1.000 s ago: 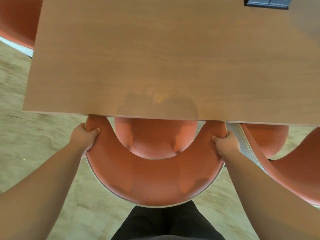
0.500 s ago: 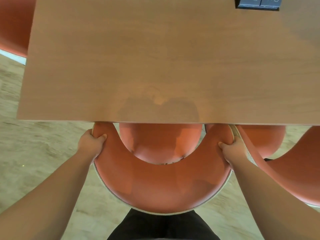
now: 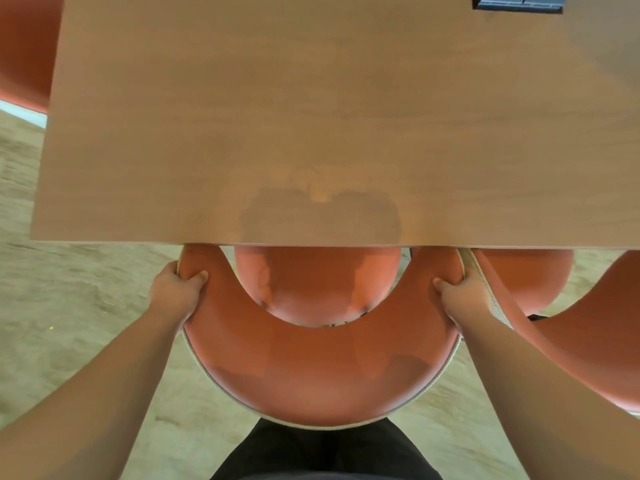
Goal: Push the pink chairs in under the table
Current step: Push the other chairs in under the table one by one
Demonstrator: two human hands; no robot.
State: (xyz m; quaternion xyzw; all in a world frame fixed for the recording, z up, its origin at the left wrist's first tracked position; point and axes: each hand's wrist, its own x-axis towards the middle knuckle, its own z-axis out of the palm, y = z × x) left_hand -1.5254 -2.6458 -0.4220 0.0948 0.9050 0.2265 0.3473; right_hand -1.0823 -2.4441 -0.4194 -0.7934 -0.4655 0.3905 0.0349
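Wood-grain laminate covers the table (image 3: 311,109), a broad, flat, matte rectangle filling the far half of the view, with a dark power socket (image 3: 517,3) set into it at the far right. Under its near edge sits the pink chair (image 3: 318,372): a curved shell backrest in smooth coral upholstery, edged with a pale woven fabric on its outer face, wrapping in a horseshoe round a rounded seat (image 3: 317,282) whose far part is already hidden beneath the tabletop. A second pink chair (image 3: 588,327) stands just beside it on the right, their shells close or touching near the right hand; I cannot tell which. Part of a third (image 3: 24,46) shows at the far left. The floor (image 3: 69,306) is pale and mottled.

The left hand (image 3: 175,294) grasps the left tip of the backrest, thumb curled over the inner face; the right hand (image 3: 460,296) clasps the right tip likewise. The shell looks stiff enough to take a push without flexing, and moderately heavy. Holding both tips should keep it steering straight; the smooth upholstery may slip under a loose grip.
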